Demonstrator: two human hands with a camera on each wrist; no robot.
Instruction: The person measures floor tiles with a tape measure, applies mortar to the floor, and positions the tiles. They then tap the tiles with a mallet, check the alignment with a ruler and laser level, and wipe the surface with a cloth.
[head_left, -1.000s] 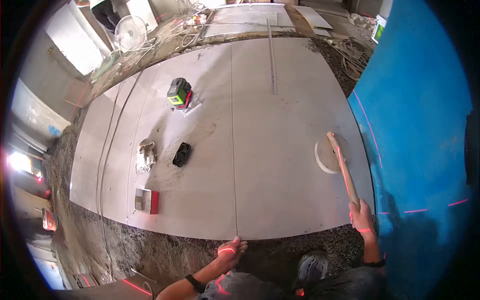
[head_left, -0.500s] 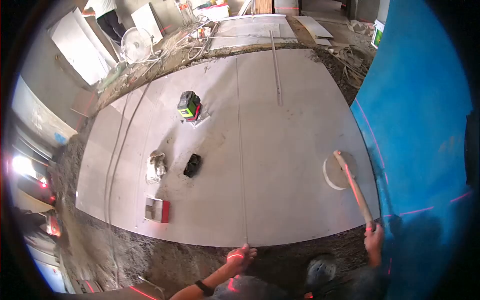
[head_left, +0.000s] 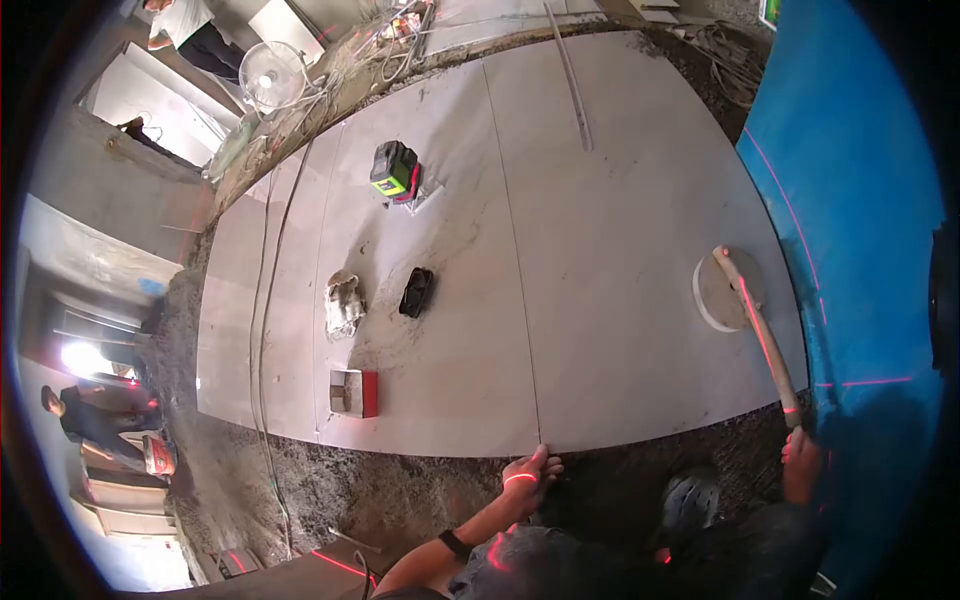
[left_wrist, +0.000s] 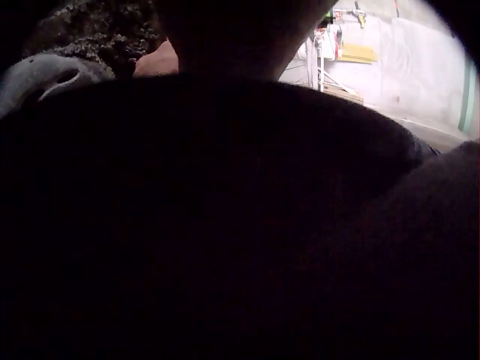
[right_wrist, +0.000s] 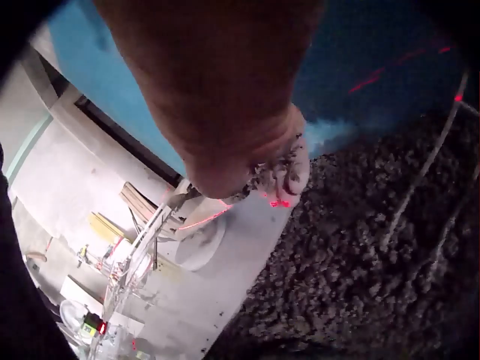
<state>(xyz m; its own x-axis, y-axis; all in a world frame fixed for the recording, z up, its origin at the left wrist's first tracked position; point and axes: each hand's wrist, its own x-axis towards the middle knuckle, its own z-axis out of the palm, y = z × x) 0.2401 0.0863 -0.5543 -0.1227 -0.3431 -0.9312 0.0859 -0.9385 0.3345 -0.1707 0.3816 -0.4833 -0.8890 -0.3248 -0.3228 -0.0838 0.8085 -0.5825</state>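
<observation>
In the head view, my right hand (head_left: 798, 462) grips the wooden handle (head_left: 762, 335) of a mallet whose round, pale head (head_left: 712, 295) rests on the right-hand large grey tile (head_left: 620, 260). The right wrist view shows the curled, dirt-covered fingers of that hand (right_wrist: 277, 169) round the handle, above the mallet head (right_wrist: 201, 244). My left hand (head_left: 533, 472) touches the tiles' near edge at the seam (head_left: 522, 310), its fingers loosely bent. Darkness hides most of the left wrist view.
A green-and-black laser level (head_left: 395, 170), a crumpled bag (head_left: 344, 304), a black holder (head_left: 416, 292) and a red-edged box (head_left: 354, 393) stand on the tiles. Cables (head_left: 268, 290) cross them at left. Blue wall (head_left: 860, 200) at right; people at left (head_left: 100, 420) and upper left (head_left: 190, 30).
The head view has shifted, so the tiles sit further right and a person shows at lower left. Mallet and left hand keep their places relative to the tiles.
</observation>
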